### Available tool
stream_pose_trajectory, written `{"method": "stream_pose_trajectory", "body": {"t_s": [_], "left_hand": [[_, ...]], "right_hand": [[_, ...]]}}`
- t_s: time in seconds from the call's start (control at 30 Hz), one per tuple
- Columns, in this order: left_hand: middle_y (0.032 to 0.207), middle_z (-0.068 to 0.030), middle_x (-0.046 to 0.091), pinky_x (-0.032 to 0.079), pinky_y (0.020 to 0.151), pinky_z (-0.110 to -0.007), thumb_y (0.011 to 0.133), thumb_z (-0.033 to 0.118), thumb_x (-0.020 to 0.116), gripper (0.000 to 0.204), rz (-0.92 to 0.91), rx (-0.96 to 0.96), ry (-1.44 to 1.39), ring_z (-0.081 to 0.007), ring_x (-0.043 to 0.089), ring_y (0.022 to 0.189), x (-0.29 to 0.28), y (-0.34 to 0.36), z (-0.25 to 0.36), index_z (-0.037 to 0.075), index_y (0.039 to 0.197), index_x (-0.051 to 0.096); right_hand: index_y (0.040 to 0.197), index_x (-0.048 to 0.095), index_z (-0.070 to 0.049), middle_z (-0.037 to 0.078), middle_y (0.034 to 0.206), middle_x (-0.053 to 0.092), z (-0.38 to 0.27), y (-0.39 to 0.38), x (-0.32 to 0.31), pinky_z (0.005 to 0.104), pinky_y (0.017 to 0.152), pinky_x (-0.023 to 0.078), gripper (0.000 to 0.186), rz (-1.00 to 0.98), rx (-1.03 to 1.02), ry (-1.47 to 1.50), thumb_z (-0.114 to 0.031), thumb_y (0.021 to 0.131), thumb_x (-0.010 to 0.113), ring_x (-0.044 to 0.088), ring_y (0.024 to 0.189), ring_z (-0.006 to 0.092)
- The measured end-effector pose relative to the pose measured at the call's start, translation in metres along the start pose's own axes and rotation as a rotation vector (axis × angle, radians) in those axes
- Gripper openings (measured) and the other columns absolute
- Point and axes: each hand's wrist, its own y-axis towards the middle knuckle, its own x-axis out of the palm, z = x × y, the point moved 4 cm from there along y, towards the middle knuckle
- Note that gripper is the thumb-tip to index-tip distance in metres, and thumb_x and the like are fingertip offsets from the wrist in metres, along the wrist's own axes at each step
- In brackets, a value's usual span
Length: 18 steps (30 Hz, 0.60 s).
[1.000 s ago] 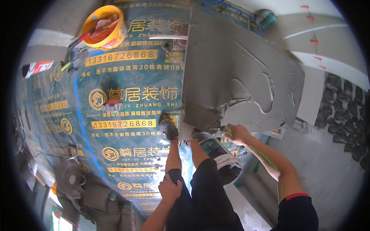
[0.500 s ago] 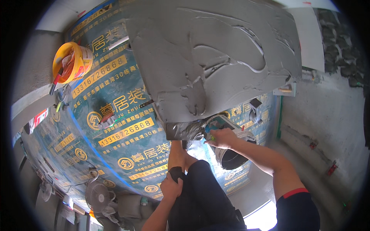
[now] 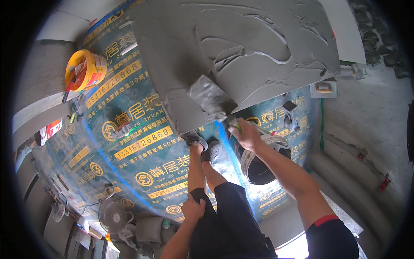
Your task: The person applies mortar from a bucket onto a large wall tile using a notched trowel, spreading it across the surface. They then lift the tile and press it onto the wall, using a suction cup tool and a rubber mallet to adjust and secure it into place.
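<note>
My right hand (image 3: 246,137) grips the green handle of a mortar-smeared rectangular trowel (image 3: 210,97), whose blade is over the grey mortar spread on a large slab (image 3: 181,47). The blade is near the slab's lower edge. My left hand (image 3: 194,207) is closed on my left leg at the hem of my dark shorts. My feet, in grey clogs (image 3: 212,151), stand just below the slab. A black-and-white bucket (image 3: 264,166) stands beside my right forearm, partly hidden by it.
A yellow bucket (image 3: 99,70) with tools stands upper left. Green printed sheeting (image 3: 129,164) covers the floor. A fan (image 3: 114,216) sits lower left. A flat float (image 3: 322,90) and small tools are right of the slab, with dark piled lumps (image 3: 379,43) at the upper right.
The trowel has moved up from the slab's lower edge onto its mortar, with my right hand raised. My head view has shifted. My left hand stays on my leg.
</note>
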Motion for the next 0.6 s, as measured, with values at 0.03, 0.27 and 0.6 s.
{"method": "stream_pose_trajectory", "body": {"t_s": [0.03, 0.27, 0.6], "left_hand": [[0.09, -0.0275, 0.064, 0.051, 0.076, -0.048, 0.079, 0.043, 0.057, 0.075, -0.002, -0.013, 0.002, -0.0414, 0.065, 0.083, 0.003, -0.002, 0.0, -0.012, 0.127, 0.039], [0.089, -0.0272, 0.065, 0.051, 0.076, -0.048, 0.079, 0.044, 0.057, 0.075, 0.038, -0.047, 0.018, -0.0411, 0.065, 0.083, 0.027, -0.011, -0.007, -0.012, 0.126, 0.04], [0.09, -0.0279, 0.065, 0.05, 0.077, -0.05, 0.078, 0.042, 0.058, 0.074, 0.086, -0.015, 0.119, -0.0414, 0.065, 0.083, 0.025, -0.014, 0.001, -0.013, 0.125, 0.04]], "right_hand": [[0.106, 0.053, -0.009, 0.02, 0.079, 0.064, -0.003, 0.001, 0.012, 0.0488, 0.065, 0.05, 0.047, -0.002, -0.004, 0.004, -0.053, 0.09, 0.052, 0.063, 0.073, 0.0426], [0.11, 0.049, -0.007, 0.024, 0.086, 0.065, 0.02, -0.07, 0.114, 0.05, 0.073, 0.049, 0.051, -0.401, 0.133, -0.074, -0.053, 0.089, 0.053, 0.063, 0.083, 0.0432], [0.114, 0.048, -0.007, 0.02, 0.104, 0.061, -0.033, -0.087, 0.117, 0.0494, 0.076, 0.05, 0.047, -0.127, 0.009, 0.177, -0.045, 0.088, 0.056, 0.063, 0.089, 0.0396]]}}
